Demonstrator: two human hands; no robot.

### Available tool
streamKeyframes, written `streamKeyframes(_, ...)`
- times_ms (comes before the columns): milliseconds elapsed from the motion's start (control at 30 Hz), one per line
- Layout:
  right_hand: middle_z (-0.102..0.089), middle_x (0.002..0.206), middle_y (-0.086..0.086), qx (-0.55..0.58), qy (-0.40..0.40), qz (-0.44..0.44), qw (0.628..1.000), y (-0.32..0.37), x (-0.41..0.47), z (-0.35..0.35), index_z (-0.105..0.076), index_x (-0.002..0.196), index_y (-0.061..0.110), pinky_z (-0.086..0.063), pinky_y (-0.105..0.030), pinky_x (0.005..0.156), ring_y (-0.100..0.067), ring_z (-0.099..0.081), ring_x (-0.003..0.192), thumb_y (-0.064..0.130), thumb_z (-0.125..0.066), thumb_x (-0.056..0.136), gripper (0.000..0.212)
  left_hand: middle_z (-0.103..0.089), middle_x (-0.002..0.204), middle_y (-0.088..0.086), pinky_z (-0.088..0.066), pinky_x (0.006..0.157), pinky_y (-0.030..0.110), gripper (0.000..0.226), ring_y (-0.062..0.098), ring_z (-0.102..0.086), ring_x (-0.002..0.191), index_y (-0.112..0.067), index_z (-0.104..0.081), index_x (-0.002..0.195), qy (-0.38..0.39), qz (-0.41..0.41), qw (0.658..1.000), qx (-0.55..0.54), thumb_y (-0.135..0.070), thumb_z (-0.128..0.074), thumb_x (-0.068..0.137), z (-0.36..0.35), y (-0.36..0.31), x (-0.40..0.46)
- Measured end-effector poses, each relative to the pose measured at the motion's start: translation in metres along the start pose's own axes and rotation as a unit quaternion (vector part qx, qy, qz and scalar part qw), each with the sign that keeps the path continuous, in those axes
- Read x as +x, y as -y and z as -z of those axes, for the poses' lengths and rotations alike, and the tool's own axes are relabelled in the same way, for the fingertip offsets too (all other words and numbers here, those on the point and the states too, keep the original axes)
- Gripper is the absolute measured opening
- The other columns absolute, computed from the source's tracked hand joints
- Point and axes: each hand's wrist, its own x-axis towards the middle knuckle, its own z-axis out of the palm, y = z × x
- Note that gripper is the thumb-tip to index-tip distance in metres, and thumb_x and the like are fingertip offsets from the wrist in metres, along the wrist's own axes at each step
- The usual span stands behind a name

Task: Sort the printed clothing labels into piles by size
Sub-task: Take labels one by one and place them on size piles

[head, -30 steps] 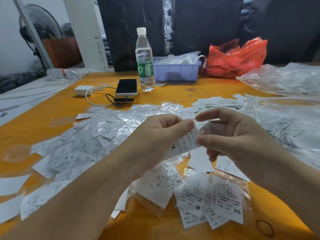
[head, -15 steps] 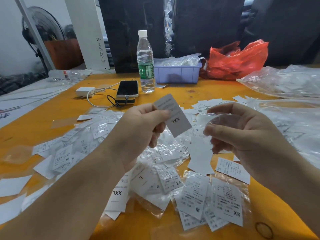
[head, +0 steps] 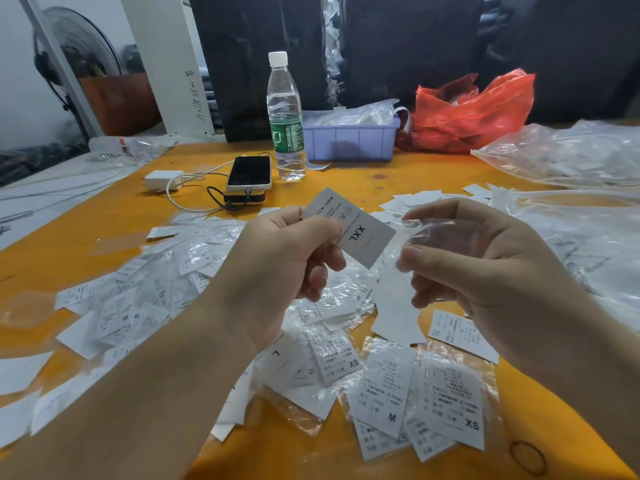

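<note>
An XXL label (head: 349, 227) is pinched between the thumb and curled fingers of the left hand (head: 277, 268), held up above the orange table (head: 86, 233). Beside it, the right hand (head: 485, 268) pinches an empty clear plastic sleeve (head: 433, 233). Below lie scattered labels (head: 388, 386) marked M, XS and XL, many in sleeves. Farther back stand a water bottle (head: 285, 123), a phone (head: 249, 173) and a lilac bin (head: 349, 142).
</note>
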Motion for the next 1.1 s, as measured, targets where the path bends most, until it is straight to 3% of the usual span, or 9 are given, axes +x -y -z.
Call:
streamKeyframes(267,-0.068,0.074,-0.008,-0.032,-0.011,0.012,0.999,-0.0002,-0.0016,0.0008,-0.07,0.094,0.021,-0.053,-0.028,0.056,-0.019,-0.062,0.06,0.02,-0.074,0.064,0.03,-0.058,0.055,0.002,-0.038,0.039,0.019,0.013,0.008,-0.042,0.04,-0.007,-0.067,0.093,-0.008,-0.009,1.0,-0.009,-0.013,-0.056,0.093,-0.0004,-0.0017,0.0003)
streamKeyframes(433,-0.069,0.074,-0.005,-0.056,-0.023,0.029,0.998,-0.0033,-0.0001,0.0026,-0.07,0.095,0.022,-0.055,-0.029,0.057,-0.019,-0.064,0.062,0.004,-0.073,0.079,0.024,-0.058,0.056,0.002,-0.038,0.04,0.019,0.014,0.009,-0.043,0.041,-0.007,-0.067,0.093,0.006,-0.014,1.0,-0.016,-0.012,-0.055,0.092,-0.0007,-0.0008,0.0)
streamKeyframes(567,-0.069,0.074,-0.004,-0.064,-0.034,0.033,0.997,-0.0047,0.0015,0.0039,-0.069,0.094,0.022,-0.054,-0.029,0.058,-0.019,-0.064,0.062,0.002,-0.072,0.082,0.024,-0.057,0.054,0.001,-0.038,0.04,0.018,0.014,0.008,-0.043,0.041,-0.007,-0.067,0.092,0.011,-0.016,1.0,-0.021,-0.012,-0.054,0.093,-0.0011,-0.001,0.0002)
streamKeyframes(767,-0.068,0.072,-0.002,-0.051,-0.008,0.023,0.998,-0.0052,0.001,0.0025,-0.067,0.097,0.02,-0.053,-0.028,0.057,-0.017,-0.062,0.061,0.003,-0.075,0.08,0.026,-0.058,0.056,0.003,-0.039,0.04,0.019,0.014,0.009,-0.043,0.041,-0.007,-0.068,0.093,0.014,-0.018,1.0,-0.015,-0.012,-0.054,0.093,-0.0012,-0.0015,-0.0013)
streamKeyframes(933,-0.068,0.07,-0.001,-0.042,0.004,0.015,0.999,-0.0047,0.0003,0.0009,-0.067,0.096,0.022,-0.053,-0.028,0.056,-0.017,-0.061,0.061,0.016,-0.071,0.068,0.029,-0.058,0.056,0.002,-0.039,0.041,0.019,0.014,0.009,-0.044,0.042,-0.007,-0.068,0.094,0.015,-0.016,1.0,-0.016,-0.012,-0.054,0.093,-0.002,-0.0017,-0.0014)
streamKeyframes(1100,-0.07,0.074,-0.002,-0.044,0.017,0.01,0.999,-0.0059,-0.0006,-0.0002,-0.068,0.094,0.023,-0.055,-0.03,0.056,-0.017,-0.061,0.06,0.007,-0.075,0.072,0.027,-0.059,0.059,0.003,-0.041,0.041,0.019,0.014,0.01,-0.045,0.044,-0.009,-0.068,0.093,0.034,-0.009,0.999,-0.018,-0.013,-0.055,0.094,-0.0037,0.0,-0.0016)
